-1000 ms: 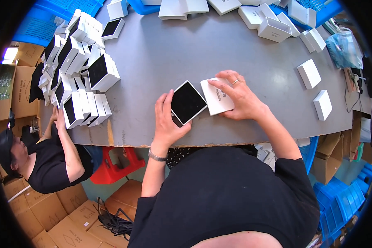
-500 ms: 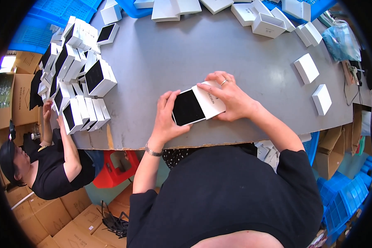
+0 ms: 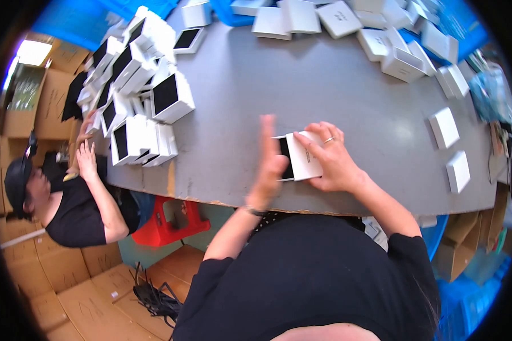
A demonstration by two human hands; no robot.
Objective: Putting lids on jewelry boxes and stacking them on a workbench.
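In front of me is a small white box, its plain white lid [image 3: 305,154] partly slid over a white tray with a black inside [image 3: 285,154]. My right hand [image 3: 333,162], with a ring on one finger, grips the lid across its top and sides. At the tray's left end stands my left hand [image 3: 268,159], edge-on and blurred, its fingers stretched out and the palm side against or close to the tray. Whether it touches cannot be made out.
Stacks of white box trays with black insides [image 3: 148,85] stand at the left. A co-worker's hand [image 3: 86,159] is beside them. White boxes [image 3: 301,17] lie along the far edge and two more [image 3: 444,128] at the right. Blue crates [image 3: 79,20] and a red stool [image 3: 170,221] surround the grey table [image 3: 233,96].
The lid now covers more of the tray. My left hand has gone from gripping the tray to a flat, stretched pose at its end. The view has shifted, and the co-worker's hand is raised.
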